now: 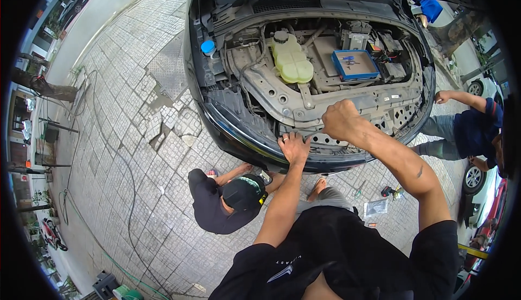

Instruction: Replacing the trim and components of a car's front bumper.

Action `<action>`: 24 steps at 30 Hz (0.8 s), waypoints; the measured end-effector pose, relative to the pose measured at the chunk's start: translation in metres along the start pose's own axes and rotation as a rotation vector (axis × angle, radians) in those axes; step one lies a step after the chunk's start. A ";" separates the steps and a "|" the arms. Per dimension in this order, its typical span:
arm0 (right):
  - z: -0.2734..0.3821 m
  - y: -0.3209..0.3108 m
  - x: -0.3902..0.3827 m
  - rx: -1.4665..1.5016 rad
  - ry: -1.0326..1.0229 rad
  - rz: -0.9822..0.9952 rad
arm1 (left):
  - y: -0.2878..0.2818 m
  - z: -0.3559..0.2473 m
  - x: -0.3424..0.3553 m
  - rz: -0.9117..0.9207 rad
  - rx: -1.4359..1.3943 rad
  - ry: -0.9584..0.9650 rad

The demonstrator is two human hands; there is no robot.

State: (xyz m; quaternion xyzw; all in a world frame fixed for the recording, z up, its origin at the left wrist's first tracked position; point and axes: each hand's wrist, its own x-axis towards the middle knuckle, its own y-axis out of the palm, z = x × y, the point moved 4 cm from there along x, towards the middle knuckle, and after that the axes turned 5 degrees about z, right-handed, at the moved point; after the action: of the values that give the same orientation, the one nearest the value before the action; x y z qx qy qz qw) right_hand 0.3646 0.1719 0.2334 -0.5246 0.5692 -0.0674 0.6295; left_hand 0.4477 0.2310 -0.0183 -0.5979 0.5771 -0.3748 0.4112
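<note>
The dark car (228, 132) stands before me with its engine bay uncovered. My left hand (293, 148) lies on the front edge of the car, fingers spread and a ring on one of them. Above the front crossmember (260, 102), to the right of it, my right hand (342, 120) is closed, its fingers curled under; whatever it may hold is hidden. Behind the hands sits a pale yellow-green fluid reservoir (292, 58) with a black cap. A blue tray (355, 65) with a few small tools, one blue-handled, rests in the bay.
A person in a dark cap (244, 193) crouches by the bumper at left. Another person (472, 132) stands at the right, one hand near the car. A power tool (387, 191) and a plastic bag (376, 208) lie on the paving. A cable (130, 191) runs along the left.
</note>
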 end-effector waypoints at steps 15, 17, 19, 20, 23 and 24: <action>0.081 0.658 -0.289 2.185 0.886 0.087 | 0.018 -0.004 -0.002 -0.110 0.334 0.041; 0.112 0.720 -0.307 2.263 1.059 0.212 | 0.024 -0.013 -0.007 -0.124 0.329 0.045; 0.131 0.757 -0.299 2.309 1.190 0.357 | 0.029 -0.030 -0.021 -0.187 0.383 0.004; 0.135 0.778 -0.298 2.313 1.297 0.356 | 0.028 -0.040 -0.031 -0.121 0.343 -0.031; 0.141 0.833 -0.254 2.305 1.335 0.282 | -0.009 -0.044 -0.065 -0.243 0.416 0.100; 0.145 0.844 -0.235 2.287 1.306 0.262 | -0.022 -0.046 -0.080 -0.200 0.414 0.127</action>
State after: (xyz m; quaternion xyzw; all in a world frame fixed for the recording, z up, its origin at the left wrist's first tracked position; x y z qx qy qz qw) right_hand -0.0347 0.7889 -0.2660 0.4857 0.4343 -0.6840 0.3280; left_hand 0.4096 0.3081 0.0212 -0.5301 0.4503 -0.5611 0.4487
